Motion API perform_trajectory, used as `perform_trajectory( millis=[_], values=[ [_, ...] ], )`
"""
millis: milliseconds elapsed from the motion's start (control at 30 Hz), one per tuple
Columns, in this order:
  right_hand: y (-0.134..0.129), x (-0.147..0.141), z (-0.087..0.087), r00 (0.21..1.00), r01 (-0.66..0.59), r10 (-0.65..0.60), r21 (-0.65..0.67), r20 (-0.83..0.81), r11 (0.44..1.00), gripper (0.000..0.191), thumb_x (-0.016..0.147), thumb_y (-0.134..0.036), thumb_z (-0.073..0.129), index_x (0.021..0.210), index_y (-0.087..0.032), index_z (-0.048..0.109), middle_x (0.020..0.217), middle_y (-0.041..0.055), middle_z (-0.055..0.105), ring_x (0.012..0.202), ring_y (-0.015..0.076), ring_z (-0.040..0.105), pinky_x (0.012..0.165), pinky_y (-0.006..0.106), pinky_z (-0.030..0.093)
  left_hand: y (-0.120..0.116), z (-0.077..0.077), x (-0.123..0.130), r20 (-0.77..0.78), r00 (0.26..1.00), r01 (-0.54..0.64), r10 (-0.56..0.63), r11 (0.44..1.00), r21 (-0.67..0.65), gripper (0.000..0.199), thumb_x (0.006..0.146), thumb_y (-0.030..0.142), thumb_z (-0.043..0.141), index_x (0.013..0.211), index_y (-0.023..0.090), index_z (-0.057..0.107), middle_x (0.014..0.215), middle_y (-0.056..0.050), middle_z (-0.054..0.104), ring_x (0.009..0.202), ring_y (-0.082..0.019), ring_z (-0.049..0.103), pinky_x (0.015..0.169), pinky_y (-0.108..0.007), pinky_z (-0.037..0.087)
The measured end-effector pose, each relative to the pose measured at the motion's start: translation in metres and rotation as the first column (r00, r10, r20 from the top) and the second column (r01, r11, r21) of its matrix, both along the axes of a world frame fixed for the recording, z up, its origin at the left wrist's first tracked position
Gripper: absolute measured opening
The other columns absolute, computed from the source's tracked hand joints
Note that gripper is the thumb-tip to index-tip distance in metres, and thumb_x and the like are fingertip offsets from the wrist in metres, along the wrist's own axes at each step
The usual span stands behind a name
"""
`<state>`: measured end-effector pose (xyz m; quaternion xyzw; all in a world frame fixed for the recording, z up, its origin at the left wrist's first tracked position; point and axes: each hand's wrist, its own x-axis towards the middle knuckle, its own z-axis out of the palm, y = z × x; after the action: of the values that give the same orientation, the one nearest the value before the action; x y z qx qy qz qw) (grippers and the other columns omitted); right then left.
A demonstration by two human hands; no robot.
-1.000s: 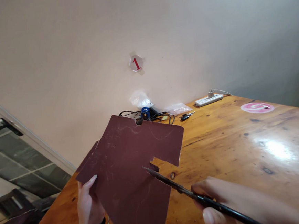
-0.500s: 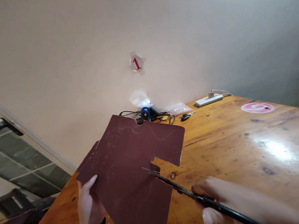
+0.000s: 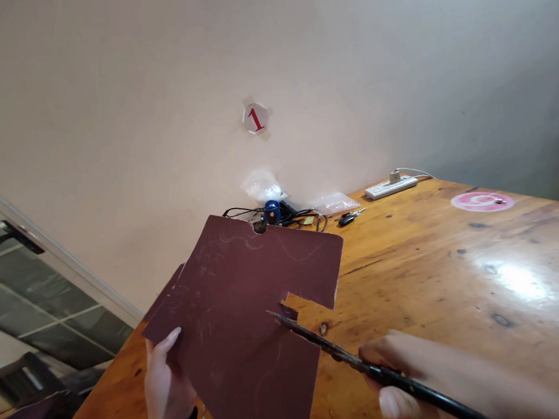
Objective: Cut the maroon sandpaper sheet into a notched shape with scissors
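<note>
A dark maroon sheet of card (image 3: 232, 290), with a small notch in its top edge and a ragged rectangular cutout on its right side, is held up over the table. My left hand (image 3: 164, 373) grips its lower left edge, thumb on the near face and fingers hidden behind. In my right hand (image 3: 398, 368) are long black-handled scissors (image 3: 342, 354), seen nearly edge-on. Their blades point left and meet the card at the inner corner of the cutout, where a small curled strip (image 3: 288, 310) hangs.
On the wooden table (image 3: 425, 275), black cables, a blue roll (image 3: 272, 211), plastic bags (image 3: 334, 202) and a key (image 3: 350, 217) lie near the wall. Farther right are a white power strip (image 3: 391, 187) and a pink round sticker (image 3: 482, 202). A door (image 3: 38, 280) stands at left.
The card has shifted very slightly left, and the scissors' tip sits a touch higher. Both hands keep their grips.
</note>
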<state>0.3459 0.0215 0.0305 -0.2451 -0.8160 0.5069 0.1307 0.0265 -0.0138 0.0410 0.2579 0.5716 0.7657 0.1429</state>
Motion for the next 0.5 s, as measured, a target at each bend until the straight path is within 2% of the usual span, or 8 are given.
perform_trajectory(
  millis=[133, 267, 400, 500],
  values=[
    [0.002, -0.001, -0.004, 0.999, 0.013, -0.013, -0.008, 0.033, 1.0, 0.073, 0.07, -0.09, 0.031, 0.072, -0.018, 0.042, 0.066, -0.0014, 0.04, 0.055, 0.0111, 0.035, 0.045, 0.022, 0.024, -0.003, 0.003, 0.001, 0.06, 0.998, -0.022, 0.022, 1.0, 0.0, 0.016, 0.062, 0.026, 0.066, 0.077, 0.025, 0.06, 0.085, 0.002, 0.068, 0.088, -0.024, 0.064, 0.086, -0.039, 0.052],
    [0.002, -0.001, -0.005, 0.996, 0.032, -0.034, 0.017, 0.077, 0.999, 0.075, 0.068, -0.092, 0.029, 0.07, -0.018, 0.042, 0.064, -0.002, 0.039, 0.054, 0.0107, 0.034, 0.044, 0.022, 0.023, -0.005, 0.0, -0.004, -0.101, 0.988, -0.12, 0.114, 0.991, -0.056, 0.013, 0.06, 0.026, 0.068, 0.069, 0.023, 0.059, 0.082, -0.001, 0.066, 0.097, -0.027, 0.061, 0.087, -0.04, 0.05],
    [0.001, -0.001, -0.002, 0.997, 0.02, -0.023, 0.037, 0.067, 0.999, 0.076, 0.068, -0.092, 0.024, 0.07, -0.018, 0.041, 0.065, -0.0017, 0.039, 0.055, 0.0111, 0.034, 0.045, 0.023, 0.025, -0.003, -0.005, -0.009, -0.103, 0.992, -0.074, 0.068, 0.995, -0.062, 0.013, 0.065, 0.034, 0.062, 0.073, 0.024, 0.058, 0.083, -0.001, 0.067, 0.094, -0.028, 0.063, 0.084, -0.043, 0.052],
    [0.0, -0.002, -0.001, 0.996, 0.026, -0.029, 0.038, 0.084, 0.999, 0.078, 0.067, -0.093, 0.023, 0.07, -0.018, 0.041, 0.062, -0.0021, 0.038, 0.054, 0.0109, 0.033, 0.044, 0.022, 0.024, -0.004, -0.008, -0.014, -0.255, 0.962, -0.109, 0.094, 0.993, -0.045, 0.016, 0.062, 0.034, 0.065, 0.072, 0.024, 0.059, 0.081, -0.001, 0.066, 0.096, -0.03, 0.062, 0.087, -0.044, 0.05]
  ],
)
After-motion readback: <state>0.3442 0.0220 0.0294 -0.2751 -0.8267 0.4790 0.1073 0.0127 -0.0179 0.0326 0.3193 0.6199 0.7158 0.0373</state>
